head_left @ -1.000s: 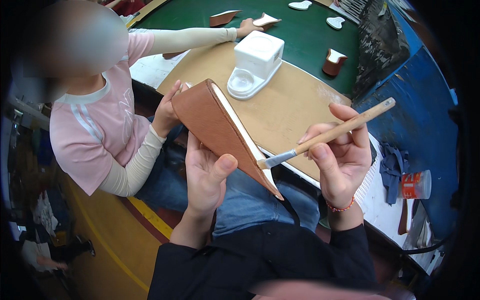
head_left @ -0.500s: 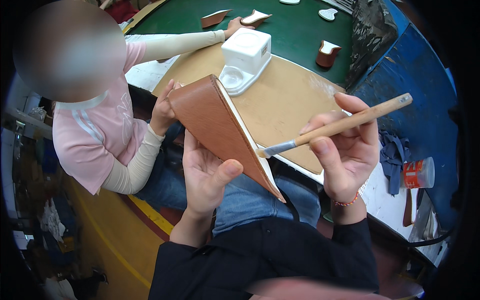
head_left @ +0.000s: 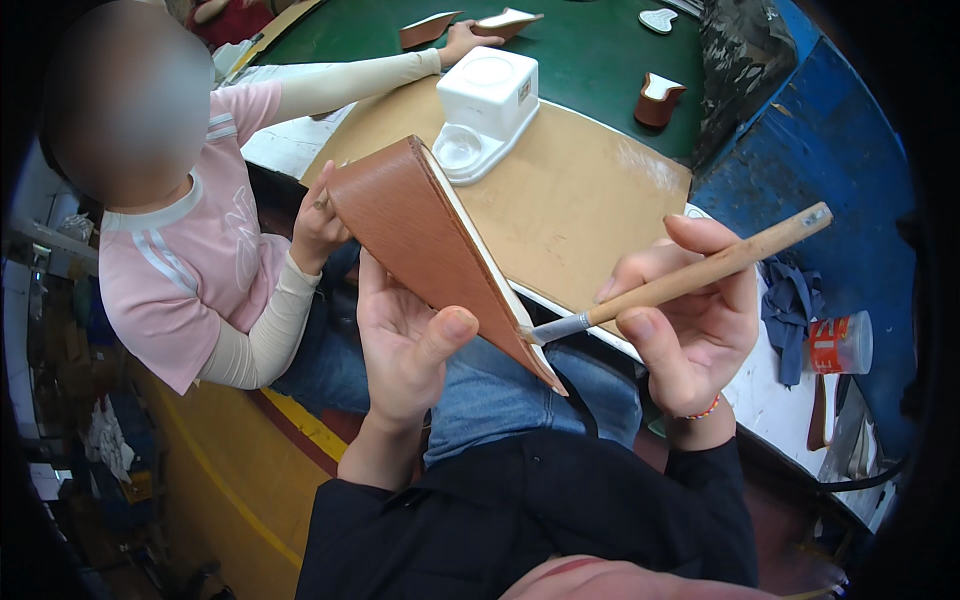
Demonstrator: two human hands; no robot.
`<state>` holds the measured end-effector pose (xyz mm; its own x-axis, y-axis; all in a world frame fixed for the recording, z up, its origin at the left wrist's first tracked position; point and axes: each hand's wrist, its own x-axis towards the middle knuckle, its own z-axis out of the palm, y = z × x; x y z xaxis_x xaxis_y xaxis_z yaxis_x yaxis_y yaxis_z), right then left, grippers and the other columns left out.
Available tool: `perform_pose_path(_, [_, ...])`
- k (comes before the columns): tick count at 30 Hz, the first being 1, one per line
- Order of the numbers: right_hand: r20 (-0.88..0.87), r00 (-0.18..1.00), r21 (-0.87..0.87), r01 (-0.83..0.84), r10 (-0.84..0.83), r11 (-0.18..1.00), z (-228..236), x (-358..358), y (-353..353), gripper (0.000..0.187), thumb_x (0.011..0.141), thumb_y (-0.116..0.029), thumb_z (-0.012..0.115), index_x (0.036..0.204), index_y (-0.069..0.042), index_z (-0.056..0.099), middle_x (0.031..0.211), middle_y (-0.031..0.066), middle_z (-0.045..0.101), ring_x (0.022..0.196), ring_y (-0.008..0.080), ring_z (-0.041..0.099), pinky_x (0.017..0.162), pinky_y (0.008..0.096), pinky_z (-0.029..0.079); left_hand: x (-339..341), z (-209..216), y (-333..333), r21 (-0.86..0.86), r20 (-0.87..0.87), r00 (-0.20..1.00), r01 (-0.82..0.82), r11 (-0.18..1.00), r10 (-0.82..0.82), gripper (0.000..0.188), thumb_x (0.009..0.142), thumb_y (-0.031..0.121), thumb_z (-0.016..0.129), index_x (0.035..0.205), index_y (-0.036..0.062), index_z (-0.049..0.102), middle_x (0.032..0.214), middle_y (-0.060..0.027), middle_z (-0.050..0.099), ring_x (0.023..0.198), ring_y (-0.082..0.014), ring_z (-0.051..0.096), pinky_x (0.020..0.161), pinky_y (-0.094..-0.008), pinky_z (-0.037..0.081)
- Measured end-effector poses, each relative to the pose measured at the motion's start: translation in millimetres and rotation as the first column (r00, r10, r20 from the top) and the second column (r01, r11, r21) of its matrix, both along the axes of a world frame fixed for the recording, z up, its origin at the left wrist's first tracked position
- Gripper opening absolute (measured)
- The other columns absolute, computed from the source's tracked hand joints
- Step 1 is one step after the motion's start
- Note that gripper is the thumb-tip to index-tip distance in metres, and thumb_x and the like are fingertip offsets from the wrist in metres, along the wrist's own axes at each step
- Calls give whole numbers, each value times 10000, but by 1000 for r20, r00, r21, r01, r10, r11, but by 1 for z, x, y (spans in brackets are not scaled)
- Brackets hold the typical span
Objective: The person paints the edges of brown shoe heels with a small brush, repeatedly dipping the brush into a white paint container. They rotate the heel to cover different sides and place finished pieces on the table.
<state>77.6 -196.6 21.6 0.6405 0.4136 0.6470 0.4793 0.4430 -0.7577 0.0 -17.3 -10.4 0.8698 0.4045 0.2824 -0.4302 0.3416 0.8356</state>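
Observation:
A brown leather-covered wedge heel [head_left: 425, 240] with a pale inner edge is tilted in front of me, its thick end up and its thin tip down. My left hand [head_left: 400, 345] grips it from behind and below, thumb along its near side. In my right hand [head_left: 695, 325] is a brush [head_left: 715, 265] with a wooden handle and metal ferrule, pinched between thumb and fingers. The brush's bristles touch the wedge's pale edge near the thin tip.
A white dispenser [head_left: 490, 90] with a round dish stands on the tan board [head_left: 600, 220]. Beyond, brown wedges [head_left: 655, 100] sit on a green surface. At left, a co-worker's hand [head_left: 468, 42] touches another wedge [head_left: 507, 22]. A clear tub [head_left: 852, 343] and blue cloth [head_left: 792, 300] lie at right.
The brush tip has slid down along the wedge's pale edge, closer to its thin tip. The wedge and my left hand have shifted slightly up and left in view.

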Motion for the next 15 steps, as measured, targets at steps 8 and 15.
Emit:
perform_pose_path(8, [41,999,-13,6,-6,1000,-3,-1,-6,517,758,71,622,1207,89,367,829,134,606,780,169,610,721,253,468,3,0,0,6,-11,1000,-21,1000,21,819,710,218,761,1294,-38,246,1179,-126,455,1080,-175,485,928,-298,387])
perform_pose_path(15, [-6,999,13,43,-43,999,3,-5,-8,537,761,29,622,1223,72,351,831,131,591,760,166,595,709,257,466,-1,1,-2,-4,-29,999,-26,1000,26,817,711,220,759,1293,-35,245,1185,-125,452,1084,-173,482,932,-302,386])
